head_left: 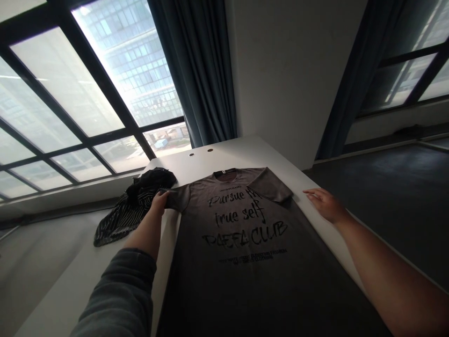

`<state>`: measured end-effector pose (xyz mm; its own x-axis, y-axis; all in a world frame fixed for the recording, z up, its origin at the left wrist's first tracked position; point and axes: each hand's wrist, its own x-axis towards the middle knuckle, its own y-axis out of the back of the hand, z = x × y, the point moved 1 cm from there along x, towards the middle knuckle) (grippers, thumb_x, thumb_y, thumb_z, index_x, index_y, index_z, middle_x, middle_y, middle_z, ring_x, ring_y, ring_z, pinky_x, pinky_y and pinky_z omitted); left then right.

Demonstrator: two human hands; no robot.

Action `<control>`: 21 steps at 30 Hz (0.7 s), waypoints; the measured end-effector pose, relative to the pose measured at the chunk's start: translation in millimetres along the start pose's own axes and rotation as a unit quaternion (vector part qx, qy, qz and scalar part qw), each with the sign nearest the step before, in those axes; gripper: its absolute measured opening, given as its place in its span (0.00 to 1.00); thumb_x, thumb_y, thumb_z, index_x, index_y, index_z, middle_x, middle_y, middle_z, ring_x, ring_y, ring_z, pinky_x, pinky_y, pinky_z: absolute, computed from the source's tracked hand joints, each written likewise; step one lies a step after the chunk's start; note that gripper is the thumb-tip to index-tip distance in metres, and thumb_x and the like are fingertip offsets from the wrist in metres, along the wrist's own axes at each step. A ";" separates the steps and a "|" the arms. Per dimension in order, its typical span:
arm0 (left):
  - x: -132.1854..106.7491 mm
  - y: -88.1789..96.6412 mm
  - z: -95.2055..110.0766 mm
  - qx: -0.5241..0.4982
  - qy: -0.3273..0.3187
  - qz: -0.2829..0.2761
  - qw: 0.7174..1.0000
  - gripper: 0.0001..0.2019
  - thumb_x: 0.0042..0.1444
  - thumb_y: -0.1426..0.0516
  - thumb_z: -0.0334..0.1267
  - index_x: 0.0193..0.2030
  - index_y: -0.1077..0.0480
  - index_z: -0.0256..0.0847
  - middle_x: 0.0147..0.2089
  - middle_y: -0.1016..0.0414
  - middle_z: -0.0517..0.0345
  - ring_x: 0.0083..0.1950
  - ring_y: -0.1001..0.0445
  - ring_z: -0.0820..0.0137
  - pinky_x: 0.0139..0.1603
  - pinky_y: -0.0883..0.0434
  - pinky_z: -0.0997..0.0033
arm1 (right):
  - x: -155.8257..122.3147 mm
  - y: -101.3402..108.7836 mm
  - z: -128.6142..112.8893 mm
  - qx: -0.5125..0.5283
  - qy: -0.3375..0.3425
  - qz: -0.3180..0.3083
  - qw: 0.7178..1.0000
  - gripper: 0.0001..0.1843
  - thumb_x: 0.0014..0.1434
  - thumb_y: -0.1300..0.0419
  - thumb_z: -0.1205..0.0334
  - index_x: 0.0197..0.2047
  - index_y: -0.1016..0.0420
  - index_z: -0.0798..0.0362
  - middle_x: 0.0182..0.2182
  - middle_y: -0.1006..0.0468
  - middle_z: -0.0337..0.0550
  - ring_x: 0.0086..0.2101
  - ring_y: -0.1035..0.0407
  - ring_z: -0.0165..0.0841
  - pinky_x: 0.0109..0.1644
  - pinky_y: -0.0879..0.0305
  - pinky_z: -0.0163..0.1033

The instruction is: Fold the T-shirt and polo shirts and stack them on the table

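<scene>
Shirt [250, 276] spread on the table [252, 150], one sleeve in my left hand [160, 199], the other turned in.
From my end, I see the shirt lying front up, its collar [224, 175] at the far end. My left hand grips the left-side sleeve [180, 198] at its outer edge; my right hand [324, 204] is beside the shirt's opposite edge, open and holding nothing, though I cannot tell whether it touches the table. A dark patterned cloth [121, 213] is bunched left of the shirt. I judge the spreading of the body done, as it looks mostly smooth. The right-side sleeve [270, 185] lies folded over the lettering; the left-side sleeve reaches outward and the body remains unfolded.
</scene>
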<state>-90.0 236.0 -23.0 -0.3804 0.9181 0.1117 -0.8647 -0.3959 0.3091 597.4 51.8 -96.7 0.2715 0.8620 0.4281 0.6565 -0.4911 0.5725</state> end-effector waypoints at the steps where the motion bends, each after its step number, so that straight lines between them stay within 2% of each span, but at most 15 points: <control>1: -2.1 -2.1 3.7 -0.010 -0.017 -0.010 1.000 0.17 0.51 0.33 0.45 0.43 0.24 0.37 0.38 0.20 0.54 0.39 0.20 0.63 0.41 0.22 0.65 | 0.0 0.3 -0.3 -0.002 -0.002 -0.002 1.000 0.17 0.65 0.43 0.51 0.47 0.18 0.51 0.51 0.19 0.55 0.53 0.25 0.46 0.59 0.28 0.49; 5: -16.4 -14.1 16.6 -0.008 -0.072 -0.068 0.995 0.22 0.46 0.30 0.49 0.44 0.23 0.39 0.38 0.19 0.56 0.40 0.20 0.62 0.42 0.22 0.66 | -0.2 1.8 -0.4 -0.011 -0.013 -0.002 1.000 0.17 0.65 0.43 0.50 0.46 0.19 0.50 0.51 0.19 0.55 0.51 0.25 0.46 0.59 0.29 0.50; 8: -35.1 -25.4 23.9 0.085 -0.146 -0.166 0.972 0.25 0.47 0.31 0.48 0.51 0.22 0.41 0.41 0.18 0.54 0.42 0.19 0.58 0.44 0.22 0.62 | -0.8 2.6 -1.3 -0.016 -0.017 0.004 1.000 0.18 0.63 0.43 0.49 0.46 0.19 0.51 0.50 0.19 0.55 0.51 0.24 0.48 0.61 0.30 0.52; 11: -58.7 -35.9 27.9 0.238 -0.250 -0.259 0.902 0.26 0.53 0.34 0.42 0.60 0.24 0.45 0.55 0.18 0.52 0.54 0.20 0.56 0.56 0.24 0.60 | -1.8 2.8 -4.0 -0.016 -0.023 0.004 1.000 0.18 0.63 0.43 0.49 0.46 0.18 0.50 0.50 0.19 0.55 0.51 0.24 0.48 0.59 0.29 0.51; 13: -74.2 -41.9 28.1 0.338 -0.286 -0.295 0.847 0.23 0.56 0.36 0.40 0.59 0.24 0.47 0.60 0.21 0.51 0.57 0.22 0.57 0.59 0.26 0.61 | -2.3 3.0 -6.0 -0.017 -0.023 0.003 1.000 0.17 0.63 0.43 0.49 0.45 0.18 0.49 0.50 0.18 0.55 0.50 0.25 0.47 0.58 0.29 0.49; 14: -81.3 -44.6 27.7 0.379 -0.290 -0.305 0.824 0.20 0.57 0.36 0.40 0.57 0.23 0.46 0.60 0.22 0.51 0.55 0.21 0.58 0.58 0.26 0.62 | -2.4 3.2 -6.6 -0.018 -0.021 0.004 1.000 0.17 0.62 0.43 0.49 0.45 0.18 0.49 0.50 0.18 0.54 0.50 0.25 0.47 0.58 0.29 0.49; 16: -93.6 -49.3 27.0 0.436 -0.283 -0.308 0.797 0.14 0.58 0.37 0.40 0.51 0.23 0.45 0.56 0.21 0.49 0.51 0.20 0.57 0.52 0.26 0.61 | -2.3 3.4 -6.9 -0.022 -0.019 0.003 1.000 0.17 0.62 0.43 0.50 0.45 0.19 0.49 0.49 0.18 0.54 0.49 0.24 0.47 0.57 0.29 0.49; 18: -103.0 -53.7 27.7 0.471 -0.270 -0.286 0.790 0.10 0.59 0.38 0.41 0.47 0.23 0.45 0.53 0.21 0.49 0.49 0.20 0.57 0.49 0.26 0.61 | -2.1 3.4 -5.8 -0.027 -0.019 0.003 0.999 0.17 0.62 0.43 0.50 0.45 0.19 0.49 0.50 0.18 0.54 0.48 0.24 0.47 0.57 0.29 0.50; 21: -113.0 -60.6 31.4 0.505 -0.255 -0.243 0.788 0.09 0.64 0.41 0.41 0.48 0.26 0.45 0.53 0.22 0.48 0.50 0.21 0.57 0.48 0.28 0.62 | -1.7 3.1 -2.8 -0.032 -0.018 -0.001 0.999 0.17 0.63 0.43 0.50 0.45 0.19 0.50 0.50 0.19 0.54 0.47 0.24 0.46 0.56 0.29 0.49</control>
<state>15.7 156.9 -24.7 0.3194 0.9470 0.0338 -0.0665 -0.0132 0.9977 597.0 48.5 -93.8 0.2969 0.8661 0.4021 0.6103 -0.4960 0.6177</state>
